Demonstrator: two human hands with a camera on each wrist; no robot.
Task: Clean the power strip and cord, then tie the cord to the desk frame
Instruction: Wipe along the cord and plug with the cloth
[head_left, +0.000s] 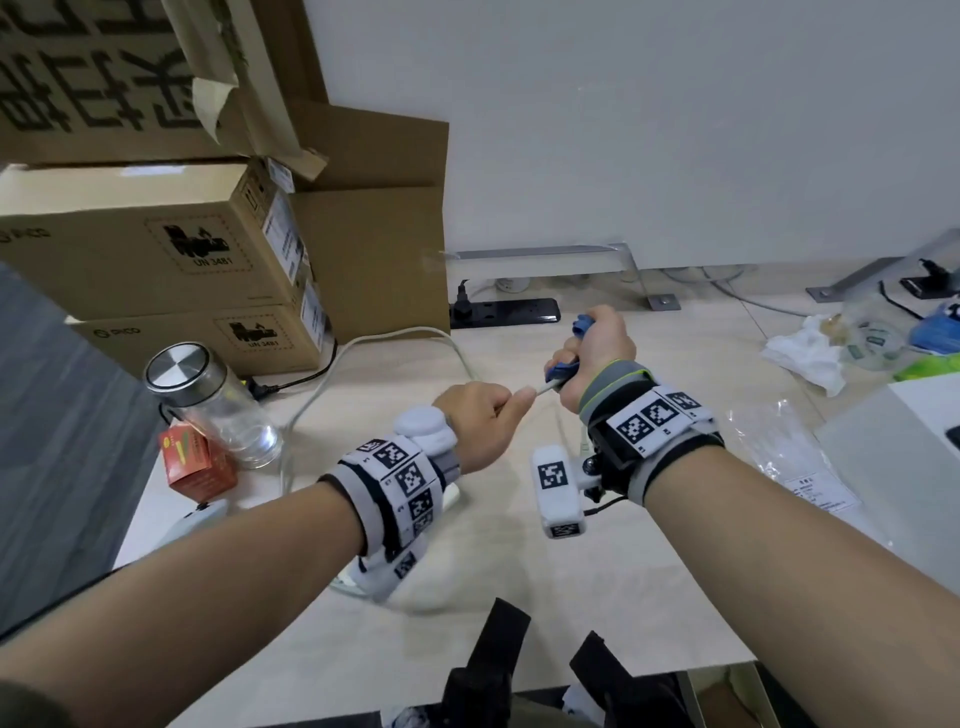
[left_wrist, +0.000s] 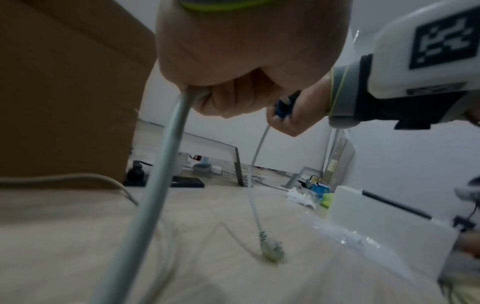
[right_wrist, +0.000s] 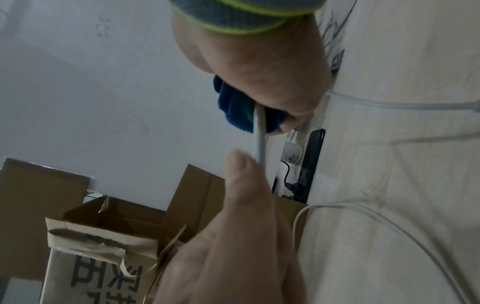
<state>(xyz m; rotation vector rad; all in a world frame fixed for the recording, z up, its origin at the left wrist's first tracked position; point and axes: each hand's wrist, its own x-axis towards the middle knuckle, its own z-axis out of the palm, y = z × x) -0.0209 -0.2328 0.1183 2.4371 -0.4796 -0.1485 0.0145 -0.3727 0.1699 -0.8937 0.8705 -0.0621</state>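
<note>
Nearest the camera, both forearms reach forward over the pale wood-grain floor (head_left: 649, 597), each wrist wrapped in a band of black-and-white markers. The left hand (head_left: 480, 423) is curled into a fist, thumb and forefinger pinching the white cord (left_wrist: 166, 144), which runs down from under the fist toward the camera in the left wrist view. Just beyond it, close but not touching, the right hand (head_left: 597, 353) is clenched round a blue cloth (right_wrist: 235, 102) folded about the same cord; a short bare stretch of cord spans the gap between the two hands. Below the right hand the cord hangs down to its plug (left_wrist: 271, 250), which rests on the floor. Another run of cord curves across the floor to the left and back toward the boxes.

To the left stand a clear glass jar with a metal lid (head_left: 213, 405) and, beside it, a small red carton (head_left: 197, 462). Behind them are stacked cardboard boxes (head_left: 156, 249). Farther back, against the white wall, a black power strip (head_left: 506, 310) lies on the floor with a black plug in its left end, and just behind it runs the grey metal desk frame (head_left: 634, 270). At far right lie crumpled white tissue (head_left: 802, 351) and plastic wrapping
</note>
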